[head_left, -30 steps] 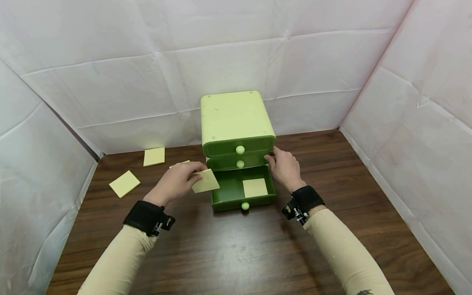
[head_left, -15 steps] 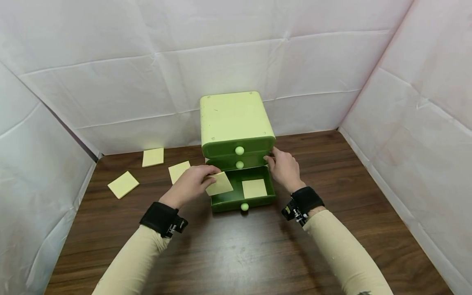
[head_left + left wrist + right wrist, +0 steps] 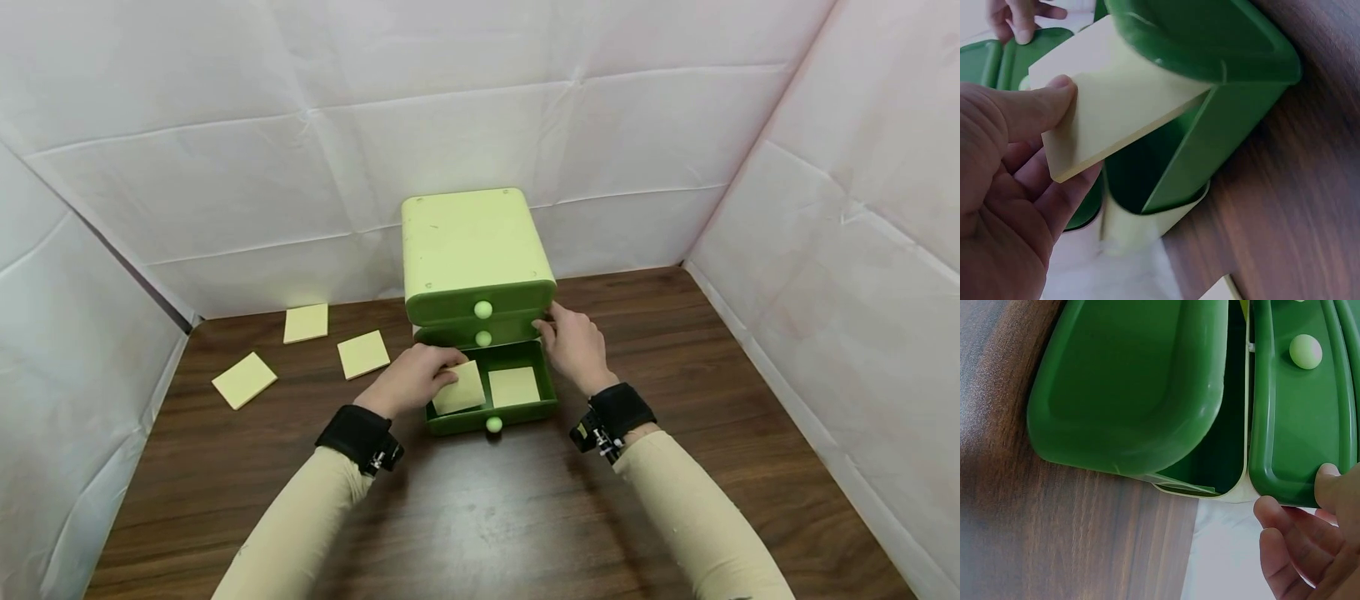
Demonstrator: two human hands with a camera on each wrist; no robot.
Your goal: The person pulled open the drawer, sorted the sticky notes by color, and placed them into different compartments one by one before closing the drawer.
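1. Left hand (image 3: 415, 381): pinches a yellow pad (image 3: 458, 388) between thumb (image 3: 1029, 112) and fingers, thumb on top, as seen from the left wrist.
2. Pad: tilted, its far part inside the open bottom drawer (image 3: 525, 409), at the drawer's left side; near edge over the drawer's left wall in the left wrist view.
3. Second pad (image 3: 513, 387): lies flat in the same drawer, on its right side, just beside the held pad.
4. Right hand (image 3: 574, 346): rests against the right front corner of the cabinet (image 3: 472, 242), at the level of the middle drawer (image 3: 457, 335); fingers (image 3: 1285, 544) bent round the corner and touching the green front, as seen from the right wrist.
5. Cabinet: pale green top, 3 darker green drawers, each with a round pale knob; top drawer (image 3: 450, 311) and middle drawer pushed in, bottom drawer pulled out toward the person.
6. Table (image 3: 480, 517): dark wood, bears the cabinet at its back centre.
7. Loose pads: 3 on the table left of the cabinet, namely a near one (image 3: 363, 354), a back one (image 3: 306, 322) and a far-left one (image 3: 243, 380), all apart from each other and from the hands.
8. Surround: white sheets (image 3: 225, 142) on 3 sides of the table.
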